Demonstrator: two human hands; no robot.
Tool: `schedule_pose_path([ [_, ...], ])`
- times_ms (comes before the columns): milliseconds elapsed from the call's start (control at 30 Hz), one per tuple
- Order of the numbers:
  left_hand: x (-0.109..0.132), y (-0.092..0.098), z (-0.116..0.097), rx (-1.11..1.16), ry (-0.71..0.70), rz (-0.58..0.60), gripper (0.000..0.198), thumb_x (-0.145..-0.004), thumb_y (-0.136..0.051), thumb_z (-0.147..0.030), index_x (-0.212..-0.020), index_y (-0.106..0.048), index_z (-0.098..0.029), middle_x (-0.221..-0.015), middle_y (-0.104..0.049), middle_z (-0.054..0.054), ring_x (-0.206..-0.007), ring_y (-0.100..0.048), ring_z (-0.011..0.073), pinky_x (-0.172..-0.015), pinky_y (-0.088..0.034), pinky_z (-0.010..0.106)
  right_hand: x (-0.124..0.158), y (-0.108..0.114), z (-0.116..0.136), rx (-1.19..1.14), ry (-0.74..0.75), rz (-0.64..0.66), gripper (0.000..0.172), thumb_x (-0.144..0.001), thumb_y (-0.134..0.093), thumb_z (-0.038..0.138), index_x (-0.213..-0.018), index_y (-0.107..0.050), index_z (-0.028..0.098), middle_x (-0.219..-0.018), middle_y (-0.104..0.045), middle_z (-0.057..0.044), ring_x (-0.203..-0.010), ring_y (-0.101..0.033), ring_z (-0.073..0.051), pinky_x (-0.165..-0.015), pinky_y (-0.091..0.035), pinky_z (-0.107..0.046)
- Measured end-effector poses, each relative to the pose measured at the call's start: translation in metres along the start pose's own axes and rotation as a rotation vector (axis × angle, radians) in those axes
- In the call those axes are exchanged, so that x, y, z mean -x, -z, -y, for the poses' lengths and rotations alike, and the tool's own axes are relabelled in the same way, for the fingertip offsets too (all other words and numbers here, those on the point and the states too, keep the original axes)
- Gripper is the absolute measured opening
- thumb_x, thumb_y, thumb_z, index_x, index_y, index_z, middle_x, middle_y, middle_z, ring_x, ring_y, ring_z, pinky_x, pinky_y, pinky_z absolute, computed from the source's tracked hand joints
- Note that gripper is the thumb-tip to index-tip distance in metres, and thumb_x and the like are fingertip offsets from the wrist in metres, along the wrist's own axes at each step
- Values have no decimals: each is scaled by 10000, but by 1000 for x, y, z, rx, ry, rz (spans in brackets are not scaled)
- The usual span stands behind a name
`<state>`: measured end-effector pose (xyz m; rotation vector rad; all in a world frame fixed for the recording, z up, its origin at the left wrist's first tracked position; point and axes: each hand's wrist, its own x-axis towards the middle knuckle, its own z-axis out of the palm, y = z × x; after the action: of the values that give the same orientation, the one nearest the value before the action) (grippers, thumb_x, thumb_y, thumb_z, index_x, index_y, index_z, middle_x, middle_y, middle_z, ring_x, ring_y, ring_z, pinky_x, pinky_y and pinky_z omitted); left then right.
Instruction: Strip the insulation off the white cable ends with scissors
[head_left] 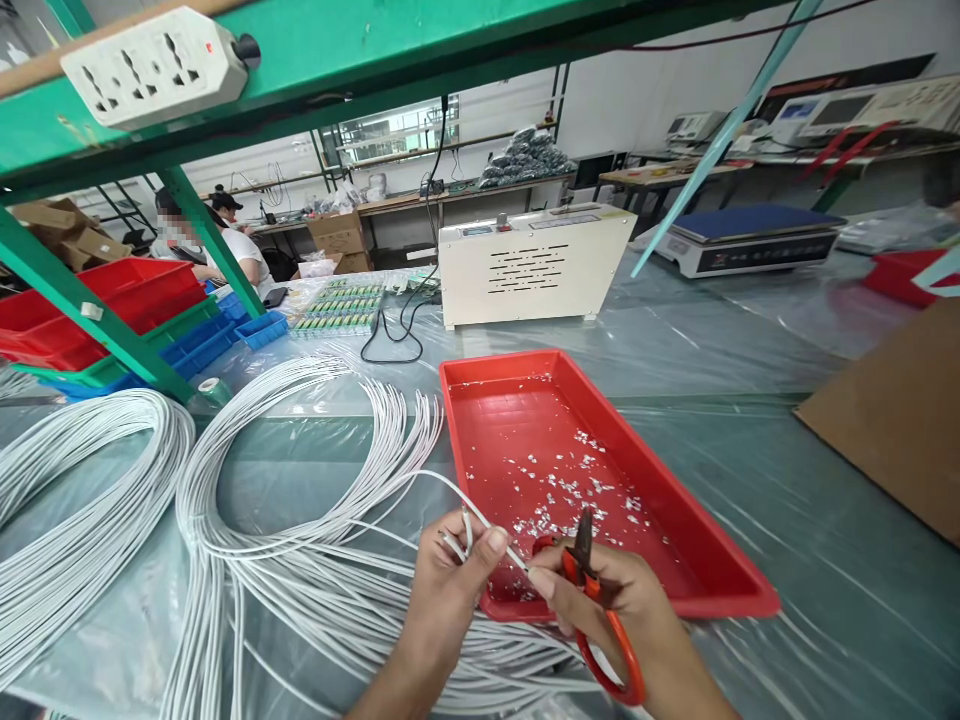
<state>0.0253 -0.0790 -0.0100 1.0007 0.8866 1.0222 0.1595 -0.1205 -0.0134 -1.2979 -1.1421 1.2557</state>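
My left hand (454,575) is closed around white cables (450,484), with a couple of cut ends poking up between the fingers. One cable runs from the coil, through the left hand, to the fingertips of my right hand (626,590). That hand pinches near the cable's end and also holds scissors (583,565) with orange-red handles, blades pointing up. Both hands are over the near edge of a red tray (675,490), which has small silvery-white scraps (555,510) scattered in it. A large coil of white cable (202,480) lies to the left, its loose ends fanned toward the tray.
A second cable coil (90,480) lies far left. Behind the tray stands a cream metal box (536,265); a weighing scale (750,240) is to its right. Cardboard (892,420) is at right. A green frame with a power strip (154,68) crosses overhead. People sit at back left.
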Motion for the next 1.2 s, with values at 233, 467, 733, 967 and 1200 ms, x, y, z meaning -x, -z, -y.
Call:
schedule_pose_path([
  [233,2,-2,-3,-80,-23,-5,292,-771,-587,-394,-656,-491,-143,-567,-454,-48,-426,-258,36,-405,-185,183,2,-2,4,111,145,-71,170,-696,-615,292,-600,-604,152,-498,-441,32,-438,-351,-85,-385,-292,-195],
  [467,3,-1,-2,-105,-3,22,281,-786,-565,-401,-697,-535,-136,-611,-506,-29,-405,-238,29,-400,-189,188,5,-2,8,408,379,-111,155,-770,-548,214,-628,-587,163,-539,-490,21,-490,-457,-114,-470,-381,-214],
  [733,4,-4,-5,-164,-31,-31,307,-767,-566,-438,-673,-515,-150,-592,-509,-31,-408,-281,43,-393,-207,191,4,1,5,471,409,-112,160,-790,-531,220,-652,-582,158,-543,-507,20,-487,-484,-116,-470,-393,-210],
  [967,4,-4,-7,-206,-56,-20,291,-754,-589,-412,-646,-524,-149,-505,-393,-62,-408,-249,47,-397,-212,186,5,1,5,429,345,-137,116,-753,-557,233,-665,-586,164,-542,-543,19,-476,-503,-121,-461,-415,-208],
  [1200,5,-2,-10,-259,-80,52,276,-768,-586,-377,-631,-570,-139,-544,-526,-15,-458,-389,74,-480,-328,192,8,8,18,325,218,-35,169,-759,-553,297,-654,-568,165,-579,-550,4,-530,-505,-139,-486,-408,-229],
])
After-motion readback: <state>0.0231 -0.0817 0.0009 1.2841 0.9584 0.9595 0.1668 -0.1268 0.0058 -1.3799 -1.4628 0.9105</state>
